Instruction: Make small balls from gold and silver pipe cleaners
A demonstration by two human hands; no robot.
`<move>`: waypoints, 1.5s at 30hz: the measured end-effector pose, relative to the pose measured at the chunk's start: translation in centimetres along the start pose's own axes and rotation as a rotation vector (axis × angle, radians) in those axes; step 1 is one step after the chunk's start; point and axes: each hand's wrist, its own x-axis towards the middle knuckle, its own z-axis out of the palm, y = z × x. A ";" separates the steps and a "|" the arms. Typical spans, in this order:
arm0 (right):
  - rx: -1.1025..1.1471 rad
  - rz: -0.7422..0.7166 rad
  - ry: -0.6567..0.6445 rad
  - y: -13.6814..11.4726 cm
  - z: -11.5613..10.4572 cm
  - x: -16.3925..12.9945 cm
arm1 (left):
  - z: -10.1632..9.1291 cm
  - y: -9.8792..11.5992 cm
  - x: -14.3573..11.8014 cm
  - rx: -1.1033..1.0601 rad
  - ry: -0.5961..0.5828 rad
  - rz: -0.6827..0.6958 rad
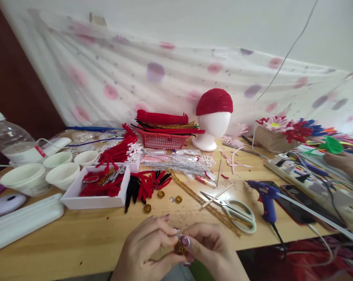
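"One small gold ball (180,249) is sitting between our left hand (153,244) and our right hand (210,248), low at the near edge of the wooden table (85,242). How are our fingers standing?"

"Our left thumb and forefinger are pinching it from one side and our right thumb and forefinger are pressing on it from the other, so both hands are clamping the same ball."

"What are we seeing just beyond?"

"Scissors (228,205) are lying ahead of our right hand, with gold tinsel strips (191,190) running alongside and a pale stick (225,191) crossing their blades. A blue glue gun (267,199) is resting to their right."

"Are we counting other balls?"

"Three more gold balls (147,208) are lying apart from one another, ahead of our hands. Behind them, black and red fuzzy loops (145,185) are spreading beside a white box (93,202), which is holding red pieces (109,189)."

"Whose hand (344,166) are we noticing at the right edge?"

"A co-worker's; it is holding a green flower (332,144)."

"And farthest back?"

"A red basket (164,141) is carrying bundled stems (170,130), a white head form (214,124) is wearing a red cap (214,102) beside it, and a flowered sheet (120,66) is hanging behind."
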 end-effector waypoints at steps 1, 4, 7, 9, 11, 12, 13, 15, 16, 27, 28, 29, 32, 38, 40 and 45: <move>-0.015 -0.011 -0.007 0.0 -0.1 0.1 | -0.2 0.0 0.2 -0.004 -0.004 0.009; -0.021 -0.035 -0.062 0.0 -0.4 0.4 | -0.5 0.1 0.5 -0.035 -0.005 0.027; -0.007 -0.037 -0.065 0.1 -0.5 0.5 | -0.8 0.4 0.4 -0.053 -0.030 -0.018; -0.023 -0.042 -0.069 -0.1 -0.4 0.5 | -0.7 0.6 0.2 -0.066 -0.032 -0.057; -0.081 -0.046 -0.057 -0.3 -0.2 0.3 | -0.3 0.8 0.0 -0.089 0.020 -0.106; -0.126 -0.050 -0.037 -0.5 -0.2 0.2 | 0.1 0.9 0.0 -0.108 0.070 -0.152; -0.182 -0.058 -0.013 -0.7 -0.2 0.2 | 0.4 1.0 -0.1 -0.135 0.128 -0.209; -0.313 -0.101 0.002 -1.0 -0.3 0.2 | 1.2 1.3 -0.1 -0.209 0.239 -0.341; -0.384 -0.133 -0.010 -1.1 -0.5 0.3 | 1.5 1.5 -0.1 -0.249 0.275 -0.406; -0.607 -0.285 -0.010 -1.5 -0.1 0.3 | 2.6 1.7 0.2 -0.220 0.216 -0.622; -0.610 -0.280 -0.044 -1.4 0.0 0.3 | 2.7 1.6 0.2 -0.204 0.199 -0.623; -0.621 -0.273 -0.083 -1.3 0.0 0.3 | 2.8 1.5 0.2 -0.191 0.184 -0.627; -0.688 -0.242 -0.122 -0.9 0.1 0.2 | 2.7 1.2 0.3 -0.136 0.192 -0.665; -0.628 -0.194 0.038 -0.3 -1.4 0.2 | 0.7 0.0 -0.1 -0.103 0.263 -0.747; -0.495 -0.169 0.083 -0.3 -1.8 0.5 | -0.4 -0.8 -0.7 -0.144 0.341 -0.791; -0.045 -0.134 0.221 -0.2 -1.6 1.5 | -3.7 -2.8 -2.2 -0.082 0.465 -0.817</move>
